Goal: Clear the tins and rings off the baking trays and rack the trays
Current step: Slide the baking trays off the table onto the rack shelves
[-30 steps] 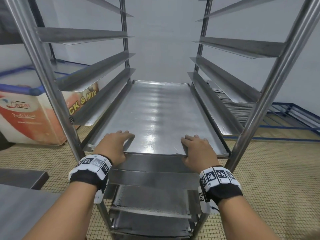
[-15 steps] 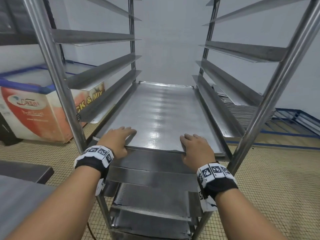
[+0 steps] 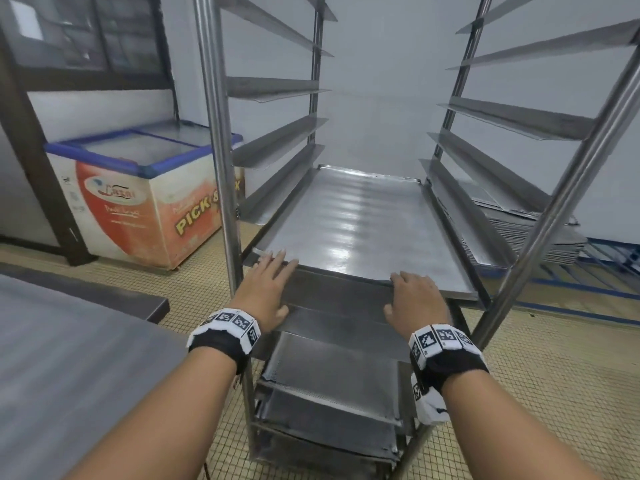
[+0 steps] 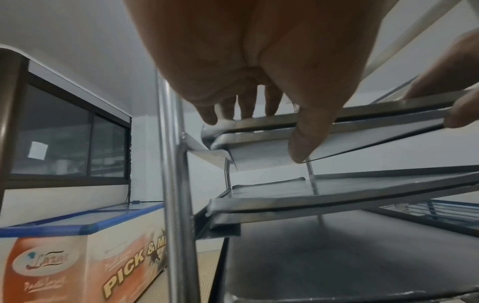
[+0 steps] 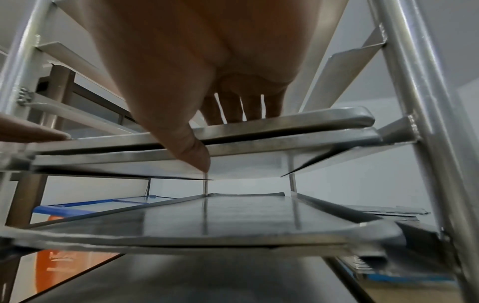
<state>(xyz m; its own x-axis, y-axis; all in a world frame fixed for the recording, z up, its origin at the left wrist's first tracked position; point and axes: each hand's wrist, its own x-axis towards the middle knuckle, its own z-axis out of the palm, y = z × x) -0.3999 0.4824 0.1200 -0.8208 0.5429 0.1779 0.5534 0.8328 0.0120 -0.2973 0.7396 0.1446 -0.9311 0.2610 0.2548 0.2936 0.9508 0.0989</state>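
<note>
Steel fills the head view: the baking tray lies flat on a pair of runners in the tray rack, its bare surface shining, its near edge sticking out a little toward me. My left hand is laid on the tray's near left corner with the fingers stretched out flat, pressing on it without gripping. My right hand sits at the near edge toward the right, fingers bent over the rim. Lower runners hold more trays, one of them perforated. Off to the left stands a chest freezer with a blue-framed lid and orange sides, and a grey table reaches into the lower left. Behind the rack on the right lies a stack of flat trays on the floor.

From the left wrist, my left hand shows four straight fingers lying on top of the tray and the thumb hanging down in front of its edge; a second tray sits directly under it on the same runners. The freezer is behind the rack post.

From the right wrist, my right hand has its fingers over the tray's top and the thumb pointing down across the front edge, so the rim is loosely held between them. Another tray lies on the level below
</note>
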